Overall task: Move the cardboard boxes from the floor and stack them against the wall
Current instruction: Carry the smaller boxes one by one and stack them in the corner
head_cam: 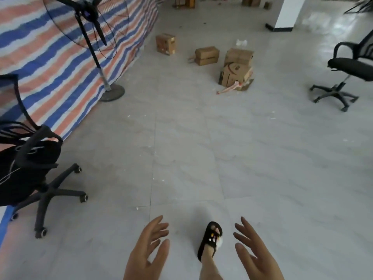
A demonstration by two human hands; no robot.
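Several brown cardboard boxes lie on the grey tiled floor ahead. One small box stands close to the striped tarp wall. A flat box lies in the middle, and to its right one box rests on a larger torn box. My left hand and my right hand are at the bottom of the view, both open with fingers spread, holding nothing and far from the boxes.
A standing fan stands by the tarp at left. Black office chairs are at near left and far right. A white pillar rises at the back. My foot in a black sandal is between my hands.
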